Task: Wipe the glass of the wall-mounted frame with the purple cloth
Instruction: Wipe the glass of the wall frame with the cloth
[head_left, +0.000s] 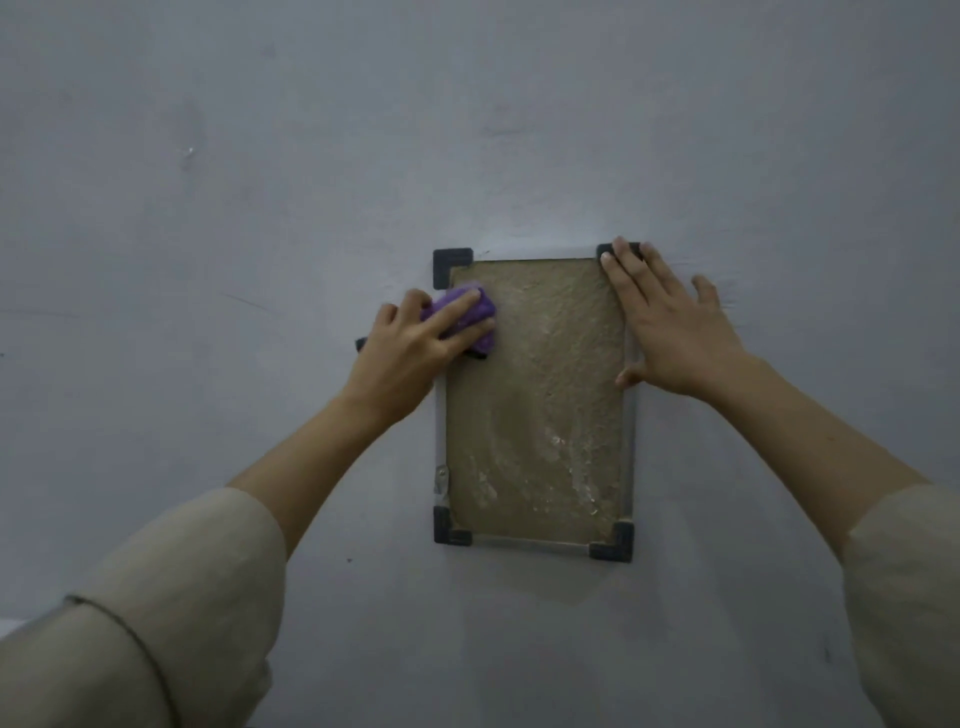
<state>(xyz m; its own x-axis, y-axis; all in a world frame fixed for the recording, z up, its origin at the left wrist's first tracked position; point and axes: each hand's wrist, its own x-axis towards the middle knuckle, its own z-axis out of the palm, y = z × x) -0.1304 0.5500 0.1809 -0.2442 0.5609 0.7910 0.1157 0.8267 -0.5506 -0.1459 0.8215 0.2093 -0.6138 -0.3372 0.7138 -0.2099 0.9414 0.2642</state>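
A small rectangular frame (535, 543) with dark corner pieces hangs on the grey wall. Its glass (535, 405) looks brownish and textured, with pale smears toward the lower right. My left hand (415, 348) presses a bunched purple cloth (478, 312) against the glass near the upper left corner, fingers wrapped over it. A black edge of the cloth shows under the hand. My right hand (670, 322) lies flat with fingers spread over the frame's right edge and upper right corner, holding nothing.
The plain grey wall (260, 208) surrounds the frame on all sides. A small metal bracket (441, 480) sits on the frame's lower left edge. Both my forearms wear loose beige sleeves.
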